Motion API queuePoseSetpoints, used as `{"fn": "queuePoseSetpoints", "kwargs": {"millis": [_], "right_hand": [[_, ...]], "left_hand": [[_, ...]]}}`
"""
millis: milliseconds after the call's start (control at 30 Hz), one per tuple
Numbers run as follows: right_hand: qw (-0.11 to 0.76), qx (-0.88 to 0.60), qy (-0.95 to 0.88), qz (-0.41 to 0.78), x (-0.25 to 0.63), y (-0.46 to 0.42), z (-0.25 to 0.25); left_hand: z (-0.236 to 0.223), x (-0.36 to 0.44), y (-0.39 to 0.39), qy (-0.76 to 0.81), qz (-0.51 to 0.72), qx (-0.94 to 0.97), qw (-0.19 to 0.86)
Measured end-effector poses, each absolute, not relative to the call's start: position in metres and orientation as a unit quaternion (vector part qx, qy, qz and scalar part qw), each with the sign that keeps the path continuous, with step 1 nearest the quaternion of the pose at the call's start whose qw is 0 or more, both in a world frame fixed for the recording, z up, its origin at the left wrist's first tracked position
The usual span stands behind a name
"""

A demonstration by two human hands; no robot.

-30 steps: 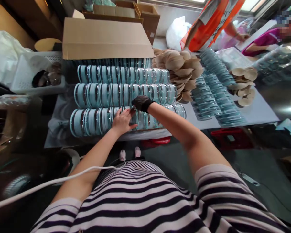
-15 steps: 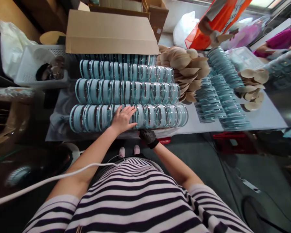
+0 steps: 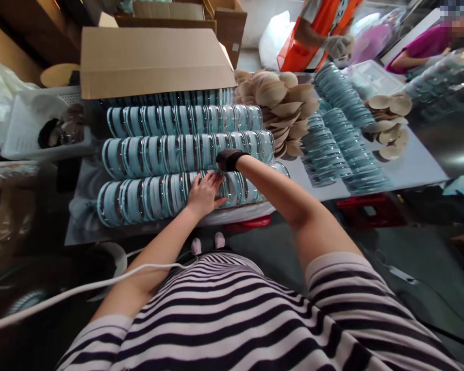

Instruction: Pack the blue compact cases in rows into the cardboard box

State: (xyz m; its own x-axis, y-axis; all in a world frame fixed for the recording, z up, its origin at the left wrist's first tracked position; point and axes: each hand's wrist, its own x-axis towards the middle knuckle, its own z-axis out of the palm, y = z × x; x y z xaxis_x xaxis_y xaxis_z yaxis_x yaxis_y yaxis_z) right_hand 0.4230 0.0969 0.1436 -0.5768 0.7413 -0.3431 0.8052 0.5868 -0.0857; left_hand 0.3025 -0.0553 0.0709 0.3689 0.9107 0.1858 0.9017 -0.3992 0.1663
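Note:
Three long rows of light-blue round lidded tins lie on their sides on the table. My left hand [image 3: 205, 191] rests flat, fingers spread, on the nearest row [image 3: 147, 198], near its middle. My right hand [image 3: 229, 158], in a dark mesh glove, reaches over the near row and sits just above my left hand, at the gap between the near and middle row [image 3: 170, 153]. Its fingers are hidden, so I cannot tell what it grips. The farthest row [image 3: 178, 119] runs under a cardboard flap.
A large cardboard box [image 3: 150, 59] stands behind the rows. A pile of tan round discs [image 3: 278, 103] lies to the right, then slanted stacks of blue lids [image 3: 340, 144]. A white basket [image 3: 34, 123] stands at left. Other people, one in orange [image 3: 313, 31], work at the far right.
My right hand has come up from below the table edge and reached over the near row again. My left hand has stayed on the near row.

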Motion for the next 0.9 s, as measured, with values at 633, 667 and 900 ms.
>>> {"fn": "queuePoseSetpoints", "kwargs": {"millis": [633,667,900], "right_hand": [[0.039,0.478,0.861,-0.168,0.519,-0.083,0.031],[0.028,0.485,0.860,-0.158,0.523,-0.073,0.043],[0.099,0.518,0.846,-0.079,0.507,0.066,0.140]], "left_hand": [[0.087,0.310,-0.057,0.570,0.126,0.811,0.034],[0.089,0.315,-0.056,0.563,0.130,0.816,0.031],[0.084,0.352,-0.042,0.519,0.081,0.850,0.029]]}}
